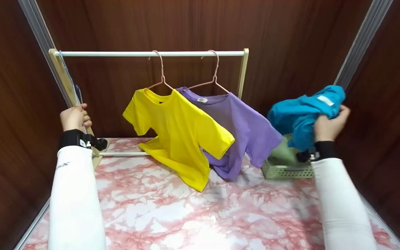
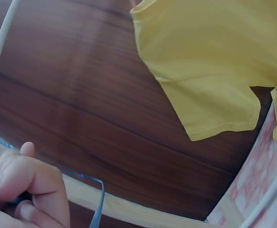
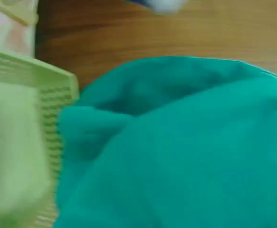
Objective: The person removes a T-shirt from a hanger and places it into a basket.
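At the left end of the rack, my left hand (image 1: 75, 117) grips a thin blue hanger (image 1: 67, 71), whose hook reaches up to the rail. In the left wrist view part of the blue hanger (image 2: 99, 202) sticks out beside the curled fingers. My right hand (image 1: 331, 125) holds a bunched blue garment (image 1: 300, 109) with a white label, raised above a green basket (image 1: 286, 172). The garment (image 3: 176, 156) fills most of the right wrist view and hides the right fingers there. Its full shape cannot be told while crumpled.
A yellow T-shirt (image 1: 172, 121) and a purple T-shirt (image 1: 236, 125) hang on pink hangers from the white rail (image 1: 116, 53), the yellow partly over the purple. Light green cloth (image 1: 283, 152) lies in the basket. Wood-grain walls enclose the pink marbled tabletop (image 1: 158, 222).
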### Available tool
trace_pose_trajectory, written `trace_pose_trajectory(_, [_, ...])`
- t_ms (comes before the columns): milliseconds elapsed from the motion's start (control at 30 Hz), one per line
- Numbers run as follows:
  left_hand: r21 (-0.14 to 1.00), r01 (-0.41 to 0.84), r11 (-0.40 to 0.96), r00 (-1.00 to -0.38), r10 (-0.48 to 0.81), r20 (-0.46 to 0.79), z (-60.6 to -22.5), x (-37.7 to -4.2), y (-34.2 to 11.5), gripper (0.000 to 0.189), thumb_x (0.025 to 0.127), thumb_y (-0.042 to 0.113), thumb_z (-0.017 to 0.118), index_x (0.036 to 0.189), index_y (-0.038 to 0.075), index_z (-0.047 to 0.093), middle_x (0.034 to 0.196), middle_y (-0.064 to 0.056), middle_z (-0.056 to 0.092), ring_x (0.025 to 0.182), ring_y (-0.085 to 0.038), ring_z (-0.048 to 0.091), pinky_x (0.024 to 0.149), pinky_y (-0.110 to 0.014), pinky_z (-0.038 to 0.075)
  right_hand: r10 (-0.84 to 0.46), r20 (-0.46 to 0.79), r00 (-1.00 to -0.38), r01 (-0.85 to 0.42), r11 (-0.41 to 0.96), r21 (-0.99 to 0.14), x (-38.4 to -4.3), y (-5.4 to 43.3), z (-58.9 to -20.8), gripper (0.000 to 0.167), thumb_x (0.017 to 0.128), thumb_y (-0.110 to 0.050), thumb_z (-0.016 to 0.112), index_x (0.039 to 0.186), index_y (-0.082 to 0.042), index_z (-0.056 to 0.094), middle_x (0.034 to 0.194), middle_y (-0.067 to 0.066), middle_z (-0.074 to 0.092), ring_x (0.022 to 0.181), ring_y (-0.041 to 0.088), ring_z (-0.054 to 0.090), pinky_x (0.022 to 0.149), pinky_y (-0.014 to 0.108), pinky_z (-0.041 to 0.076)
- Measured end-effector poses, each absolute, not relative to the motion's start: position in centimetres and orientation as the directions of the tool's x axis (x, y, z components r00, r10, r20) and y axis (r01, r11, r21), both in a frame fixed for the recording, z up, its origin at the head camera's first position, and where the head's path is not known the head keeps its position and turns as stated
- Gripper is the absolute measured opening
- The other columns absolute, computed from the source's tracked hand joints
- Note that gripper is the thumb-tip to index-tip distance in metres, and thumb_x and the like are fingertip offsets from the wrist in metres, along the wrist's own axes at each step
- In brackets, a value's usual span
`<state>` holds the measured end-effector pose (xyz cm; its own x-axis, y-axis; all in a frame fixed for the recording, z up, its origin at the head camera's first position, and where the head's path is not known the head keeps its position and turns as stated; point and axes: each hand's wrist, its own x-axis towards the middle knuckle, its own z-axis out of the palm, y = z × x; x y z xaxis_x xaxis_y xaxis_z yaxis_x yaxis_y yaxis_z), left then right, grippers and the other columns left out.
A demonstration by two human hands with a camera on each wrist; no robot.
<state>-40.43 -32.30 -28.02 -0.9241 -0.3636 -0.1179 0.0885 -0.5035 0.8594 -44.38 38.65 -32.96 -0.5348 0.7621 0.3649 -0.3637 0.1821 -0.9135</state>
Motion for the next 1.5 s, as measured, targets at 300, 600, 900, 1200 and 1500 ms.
trace_pose_trajectory(300, [0.772, 0.080, -0.631, -0.954, -0.272, -0.124, -28.3, -39.5, -32.9, 0.038, 0.110, 0.010, 0.037, 0.076, 0.009, 0.054, 0.051, 0.003, 0.032, 0.042, -0.008, 0.024, 0.052, -0.024, 0.012, 0.664, 0.304, -0.683, -0.203, 0.226, -0.953, -47.1, 37.1, -40.9, 0.060, 0.094, 0.005, 0.045, 0.150, -0.007, 0.028, 0.156, 0.021, 0.043, 0.139, 0.029, 0.043, 0.123, 0.037, 0.032])
trace_pose_trajectory(600, [0.815, 0.126, -0.565, -0.926, -0.363, -0.108, -28.5, -38.8, -32.3, 0.031, 0.109, 0.009, 0.043, 0.081, 0.008, 0.056, 0.054, 0.001, 0.040, 0.042, -0.010, 0.032, 0.043, -0.023, 0.021, 0.297, 0.203, -0.933, 0.112, 0.776, -0.621, -45.7, 38.6, -45.8, 0.060, 0.096, -0.011, 0.055, 0.153, -0.008, 0.038, 0.154, 0.039, 0.032, 0.140, 0.063, 0.029, 0.113, 0.074, 0.029])
trace_pose_trajectory(900, [0.825, 0.112, -0.555, -0.915, -0.381, -0.133, -28.7, -38.7, -32.2, 0.030, 0.108, 0.008, 0.044, 0.081, 0.009, 0.056, 0.055, 0.000, 0.044, 0.043, -0.011, 0.036, 0.039, -0.024, 0.029, -0.029, -0.190, -0.981, 0.028, 0.956, -0.291, -44.0, 38.2, -45.4, 0.072, 0.106, -0.048, 0.045, 0.149, 0.009, 0.041, 0.145, 0.040, 0.047, 0.133, 0.057, 0.048, 0.109, 0.064, 0.043])
trace_pose_trajectory(1200, [0.833, 0.098, -0.544, -0.906, -0.395, -0.151, -29.0, -38.9, -32.5, 0.030, 0.106, 0.011, 0.049, 0.077, 0.008, 0.056, 0.054, 0.001, 0.045, 0.042, -0.011, 0.037, 0.038, -0.025, 0.029, -0.057, -0.293, -0.954, 0.034, 0.955, -0.294, -43.0, 37.8, -44.4, 0.030, 0.093, -0.019, 0.045, 0.064, -0.016, 0.045, 0.069, 0.002, 0.049, 0.071, 0.021, 0.052, 0.071, 0.034, 0.045])
trace_pose_trajectory(1500, [0.801, 0.144, -0.581, -0.882, -0.442, -0.162, -30.7, -38.9, -32.6, 0.031, 0.110, 0.027, 0.046, 0.091, 0.005, 0.057, 0.059, -0.004, 0.064, 0.044, -0.014, 0.049, 0.038, -0.025, 0.043, -0.060, -0.239, -0.969, 0.017, 0.951, -0.309, -43.4, 38.5, -45.3, 0.035, 0.096, -0.028, 0.048, 0.094, 0.005, 0.060, 0.104, 0.027, 0.063, 0.097, 0.039, 0.060, 0.089, 0.048, 0.051])
